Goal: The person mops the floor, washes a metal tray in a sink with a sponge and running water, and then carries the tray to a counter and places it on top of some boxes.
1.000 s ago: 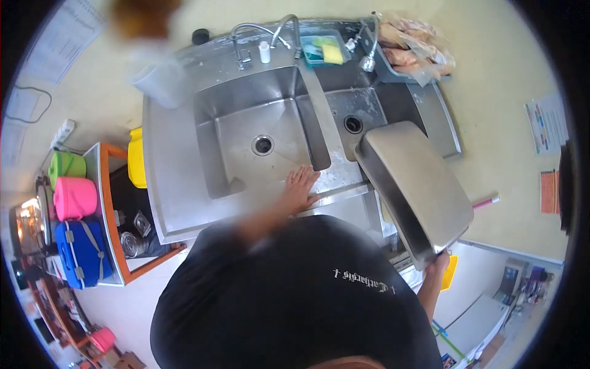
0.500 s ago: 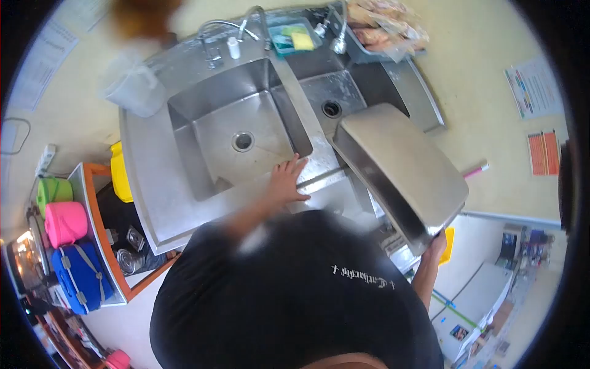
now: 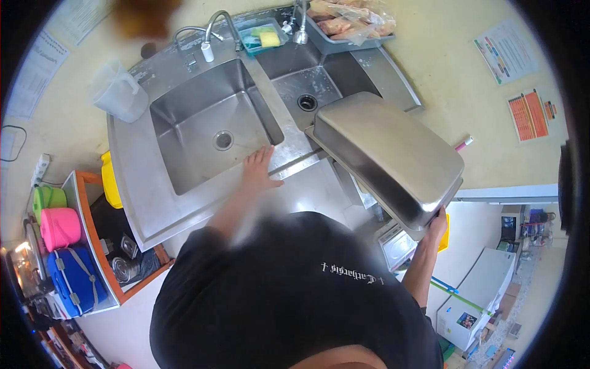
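Observation:
My right hand (image 3: 437,224) grips the near right corner of a large, deep metal pan (image 3: 393,147). The pan is tilted with its underside up, and its far end hangs over the edge of the right sink basin (image 3: 344,71). With fingers spread, my left hand (image 3: 258,169) is at the front rim of the left sink basin (image 3: 215,104), near its right corner, and holds nothing. Both basins show their drains.
Behind the basins are a faucet (image 3: 209,49), a teal tray (image 3: 249,44) with a yellow sponge (image 3: 269,39) and a grey tub (image 3: 350,44) with bagged meat. A translucent pitcher (image 3: 123,95) stands at the left. Shelving (image 3: 98,246) is at lower left.
The view has shifted, so the sinks appear further left. The pan has turned so that less of its inside shows. My right hand still grips it, and my left hand stays spread at the sink rim.

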### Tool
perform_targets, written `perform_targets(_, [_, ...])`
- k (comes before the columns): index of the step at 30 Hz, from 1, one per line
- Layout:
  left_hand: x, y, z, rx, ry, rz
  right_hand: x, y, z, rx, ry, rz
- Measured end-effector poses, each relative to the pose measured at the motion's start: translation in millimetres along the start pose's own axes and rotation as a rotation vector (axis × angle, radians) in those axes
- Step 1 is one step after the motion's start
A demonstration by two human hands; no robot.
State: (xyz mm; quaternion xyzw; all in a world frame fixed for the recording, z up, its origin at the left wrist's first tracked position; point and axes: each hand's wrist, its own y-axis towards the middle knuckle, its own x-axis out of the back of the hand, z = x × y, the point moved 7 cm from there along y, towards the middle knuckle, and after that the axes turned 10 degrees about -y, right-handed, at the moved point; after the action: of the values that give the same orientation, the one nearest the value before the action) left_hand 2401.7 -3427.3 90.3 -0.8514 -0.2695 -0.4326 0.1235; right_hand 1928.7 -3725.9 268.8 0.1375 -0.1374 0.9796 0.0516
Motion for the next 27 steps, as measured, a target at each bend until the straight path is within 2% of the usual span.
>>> perform_targets(3, [0,-15,-5,-0.029,-0.006,-0.091,69,-4,16,0.088,0.05,-0.005])
perform_targets(5, [-8,-29,-5,-0.043,0.016,-0.178,143,6,21,0.21,-0.008,-0.021])
perform_targets(6, [-13,-36,-11,-0.053,0.028,-0.217,178,-8,33,0.257,-0.047,-0.108])
perform_targets(7, [-17,-43,-28,-0.131,0.02,-0.247,216,-13,45,0.362,-0.169,-0.063])
perform_targets(8, [-23,-50,-49,-0.221,0.009,-0.268,248,-40,56,0.337,-0.069,-0.233])
perform_targets(9, [-31,-54,-74,-0.32,-0.01,-0.279,275,-69,64,0.426,-0.017,-0.181])
perform_targets(10, [-50,-49,-97,-0.315,-0.181,-0.145,305,-92,71,0.567,-0.09,-0.024])
perform_targets(12, [-89,-29,-171,-0.308,-0.513,0.127,264,-194,137,0.936,-0.384,0.06])
perform_targets(14, [-114,-18,-271,-0.055,-1.257,0.54,247,-253,154,1.146,-0.946,0.129])
perform_targets(15, [-121,-24,-319,0.134,-1.583,0.787,235,-270,150,1.232,-1.087,0.211])
perform_targets(16, [-119,-25,-358,0.103,-1.64,0.964,223,-285,143,1.303,-1.229,0.305])
perform_targets(18, [-104,-30,-419,0.091,-1.725,1.298,204,-305,125,1.38,-1.395,0.327])
perform_targets(19, [-94,-32,-440,0.012,-1.567,1.262,197,-312,115,1.376,-1.429,0.307])
perform_targets(24, [-162,-50,-458,0.292,-1.36,1.5,198,-336,65,1.271,-1.464,0.241])
perform_targets(25, [-168,-56,-456,0.347,-1.329,1.528,199,-339,58,1.177,-1.507,0.278])
perform_targets(27, [-180,-77,-456,0.424,-1.323,1.548,211,-344,49,1.054,-1.44,0.154])
